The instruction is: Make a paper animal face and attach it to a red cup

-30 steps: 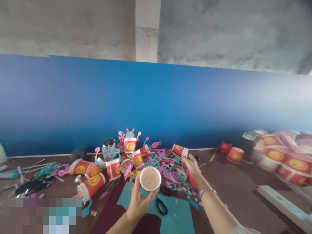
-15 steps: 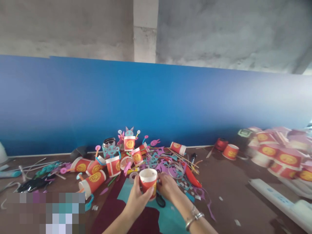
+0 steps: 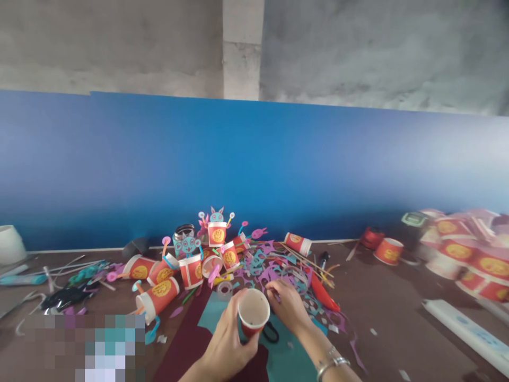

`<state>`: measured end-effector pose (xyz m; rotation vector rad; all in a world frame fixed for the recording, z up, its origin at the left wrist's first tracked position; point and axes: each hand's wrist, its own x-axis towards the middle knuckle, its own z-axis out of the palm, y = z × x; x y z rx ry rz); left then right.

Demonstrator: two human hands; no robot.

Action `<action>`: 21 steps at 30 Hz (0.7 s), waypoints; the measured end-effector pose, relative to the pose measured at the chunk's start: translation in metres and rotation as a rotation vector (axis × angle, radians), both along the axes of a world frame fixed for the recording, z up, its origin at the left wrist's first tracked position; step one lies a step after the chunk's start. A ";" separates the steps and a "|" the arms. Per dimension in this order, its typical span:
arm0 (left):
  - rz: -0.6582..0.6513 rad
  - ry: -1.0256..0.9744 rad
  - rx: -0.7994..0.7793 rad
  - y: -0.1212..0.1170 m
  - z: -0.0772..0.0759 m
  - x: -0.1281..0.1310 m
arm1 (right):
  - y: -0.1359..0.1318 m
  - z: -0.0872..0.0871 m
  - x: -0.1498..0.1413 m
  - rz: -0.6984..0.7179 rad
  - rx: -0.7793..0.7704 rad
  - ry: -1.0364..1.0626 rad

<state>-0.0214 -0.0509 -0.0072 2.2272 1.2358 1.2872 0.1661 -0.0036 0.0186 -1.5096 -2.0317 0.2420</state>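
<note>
My left hand [image 3: 230, 342] is wrapped round a red and white paper cup [image 3: 253, 314], its open rim tipped towards me. Small dark spots show on the cup's inner wall. Just right of the rim is my right hand [image 3: 288, 306], apart from the cup, with thumb and fingers drawn together; whatever they hold is too small to make out. Below, a black scissor handle [image 3: 271, 333] shows on a teal paper sheet [image 3: 292, 355]. A dark red sheet [image 3: 191, 345] lies to the left, and a clear tape roll [image 3: 225, 289] is behind my left hand.
Several decorated cups [image 3: 191, 271] with paper faces and straw arms stand or lie behind. Purple and teal paper scraps [image 3: 270, 271] and thin sticks [image 3: 308, 258] spread beyond my hands. Stacked cups [image 3: 457, 249] and a white power strip [image 3: 465, 331] are right. A blue partition [image 3: 254, 170] closes the back.
The cup has tipped so its opening faces me more, and it sits slightly lower and further right. My right hand has moved a little away from its side. The view has shifted slightly left.
</note>
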 end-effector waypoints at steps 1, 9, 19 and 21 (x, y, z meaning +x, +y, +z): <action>-0.015 -0.005 -0.005 -0.001 0.000 0.000 | -0.002 0.001 -0.002 0.025 -0.021 -0.010; 0.027 -0.106 -0.134 0.004 0.003 -0.002 | -0.009 0.000 -0.012 0.146 -0.056 -0.158; 0.205 -0.094 0.089 0.008 0.000 -0.002 | -0.017 0.006 -0.012 0.194 -0.119 -0.164; 0.224 -0.103 0.092 0.009 0.001 -0.003 | -0.019 0.004 -0.012 0.207 -0.106 -0.175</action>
